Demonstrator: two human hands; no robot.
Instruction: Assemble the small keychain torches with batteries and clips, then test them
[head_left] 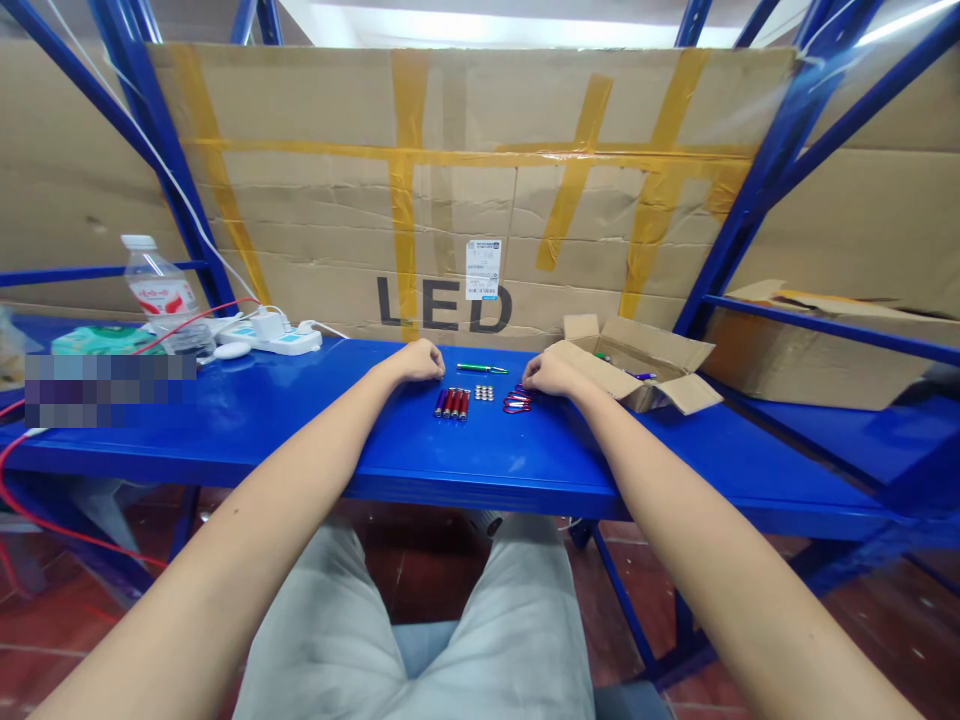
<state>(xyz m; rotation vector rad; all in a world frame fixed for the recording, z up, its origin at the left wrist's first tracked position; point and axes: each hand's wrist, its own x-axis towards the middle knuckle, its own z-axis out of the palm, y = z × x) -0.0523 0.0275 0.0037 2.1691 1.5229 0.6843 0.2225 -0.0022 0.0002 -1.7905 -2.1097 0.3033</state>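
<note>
My left hand (pixel 421 361) rests on the blue table with its fingers curled in, and nothing shows in it. Just right of it lies a row of small metal tubes (pixel 452 404), several red and one blue-purple. Behind them is a green pen (pixel 482 369), lying sideways. Silver button cells (pixel 484 393) sit in a small block in the middle. My right hand (pixel 549 374) is closed beside the red and purple carabiners (pixel 517 402). Its fingertips are at the purple one; whether they grip it is hidden.
An open cardboard box (pixel 637 365) with pens inside stands right of my right hand. At the left are a power strip (pixel 281 335), a plastic bottle (pixel 161 290) and a green packet (pixel 105 340). A large cardboard panel (pixel 322 220) closes off the back; blue table (pixel 480 470).
</note>
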